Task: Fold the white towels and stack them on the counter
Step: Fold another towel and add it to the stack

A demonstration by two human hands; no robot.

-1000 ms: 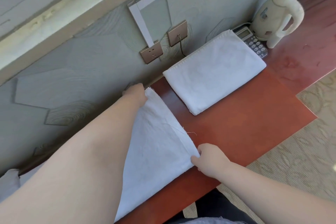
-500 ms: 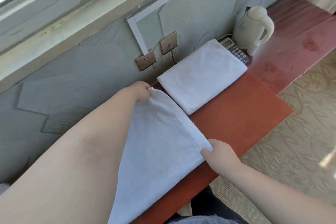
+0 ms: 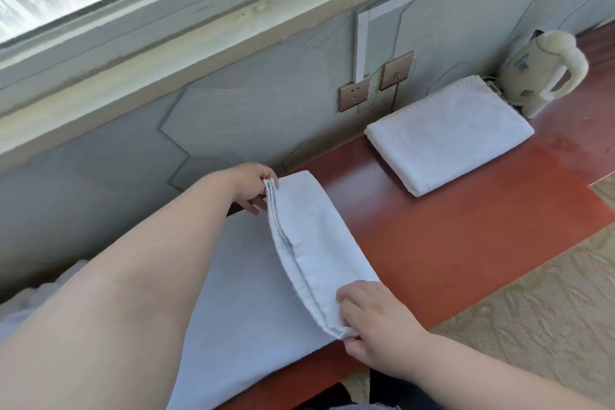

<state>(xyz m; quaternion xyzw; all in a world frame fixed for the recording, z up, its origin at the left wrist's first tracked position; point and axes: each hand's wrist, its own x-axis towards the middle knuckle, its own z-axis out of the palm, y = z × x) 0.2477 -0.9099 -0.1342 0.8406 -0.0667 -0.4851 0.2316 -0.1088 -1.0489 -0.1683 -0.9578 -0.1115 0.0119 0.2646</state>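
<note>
White towel lies on the counter, one end lifted for folding. Left hand pinches its far corner, right hand its near corner, so layered edges align. Folded towel lies further right.

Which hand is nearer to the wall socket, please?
Left. The left hand pinches the towel's far corner, below-left of the socket; the right hand holds its near corner at the counter's front edge.

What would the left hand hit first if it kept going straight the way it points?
Probably the wall near the socket, though depth is unclear. The left hand pinches the corner of the towel.
</note>
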